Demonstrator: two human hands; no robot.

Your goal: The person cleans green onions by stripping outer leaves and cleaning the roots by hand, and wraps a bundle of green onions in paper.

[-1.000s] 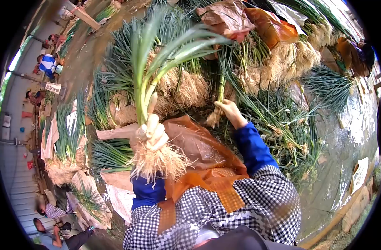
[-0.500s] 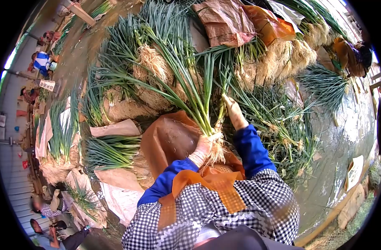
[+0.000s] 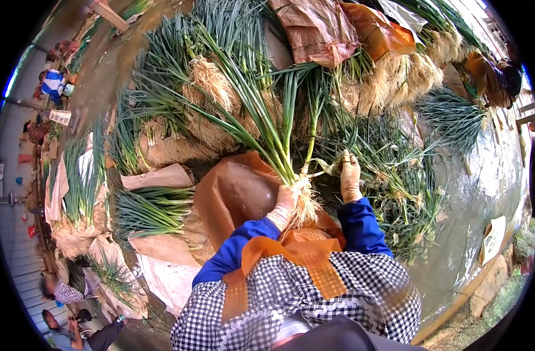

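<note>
My left hand (image 3: 286,200) is wrapped round the lower stalks of a small bunch of green onions (image 3: 278,147), just above their pale roots (image 3: 304,207). The long green leaves fan upward, away from my body. To the right, my right hand (image 3: 350,176) is closed, its fingers pinching a limp, pale green outer leaf (image 3: 324,168). That leaf stretches across to the base of one stalk at the right side of the bunch. An orange-brown apron sheet (image 3: 235,187) lies under and beside my left hand.
Large piles of green onions (image 3: 212,82) with tangled roots lie ahead. A heap of loose leaves and trimmings (image 3: 390,187) spreads at the right. Brown sacking (image 3: 314,29) covers bundles at the back. Other bundles (image 3: 153,210) lie left, and people sit at the far left.
My right hand has moved right and slightly down, away from the stalks, drawing the outer leaf out sideways. My left hand keeps its hold on the bunch in nearly the same place.
</note>
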